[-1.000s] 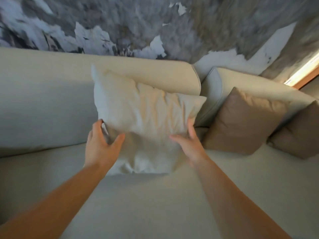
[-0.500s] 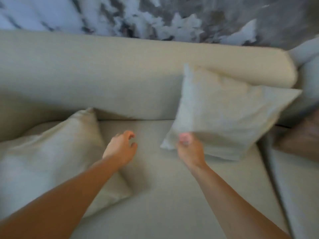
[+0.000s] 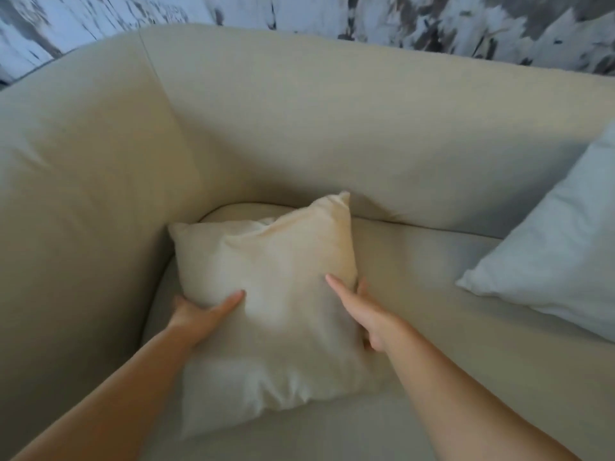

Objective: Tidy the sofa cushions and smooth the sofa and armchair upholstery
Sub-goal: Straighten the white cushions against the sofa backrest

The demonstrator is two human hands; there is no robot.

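A cream cushion lies on the seat in the left corner of the beige sofa, its top corner leaning toward the backrest. My left hand grips its left edge, thumb on the front face and fingers hidden behind. Along the right edge my right hand holds it, thumb on top and fingers tucked under the side. A paler white cushion leans against the backrest at the right, apart from both hands.
The sofa's left armrest rises close beside the cream cushion. Bare seat lies between the two cushions. A grey and white patterned wall runs behind the backrest.
I let go of the white cushion, now left leaning at the right, and my view swung left. Both hands have taken hold of the cream cushion in the sofa's left corner.
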